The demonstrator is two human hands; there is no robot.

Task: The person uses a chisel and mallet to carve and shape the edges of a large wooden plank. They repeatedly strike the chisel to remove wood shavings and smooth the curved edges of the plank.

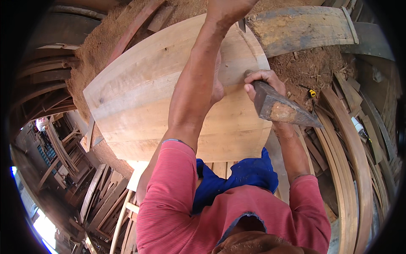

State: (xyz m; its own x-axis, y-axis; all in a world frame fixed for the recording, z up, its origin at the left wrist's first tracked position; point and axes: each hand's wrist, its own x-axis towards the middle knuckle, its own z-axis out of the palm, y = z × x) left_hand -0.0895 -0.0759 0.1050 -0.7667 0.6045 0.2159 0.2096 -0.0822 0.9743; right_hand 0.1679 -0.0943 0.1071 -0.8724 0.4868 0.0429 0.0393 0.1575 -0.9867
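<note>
A broad panel of pale joined boards (pixel 152 97) lies in front of me, its right end curved. My left hand (pixel 230 10) is at the top edge of the view, partly cut off, closed around what looks like a chisel (pixel 242 25). The dark narrow blade points down at the panel's far right end, beside a curved groove. My right hand (pixel 267 80) grips the handle of a wooden mallet (pixel 281 106), raised over the panel's right edge. The mallet's head is a dark block with a worn, lighter face. Part of a bare foot (pixel 218 86) rests on the panel behind my left forearm.
A weathered curved plank (pixel 304 29) lies at the far right. Long curved timbers (pixel 351 169) are stacked along the right, near a small yellow-and-black tool (pixel 312 93). Sawdust and shavings (pixel 93 72) cover the ground. Boards (pixel 105 203) are piled at the lower left.
</note>
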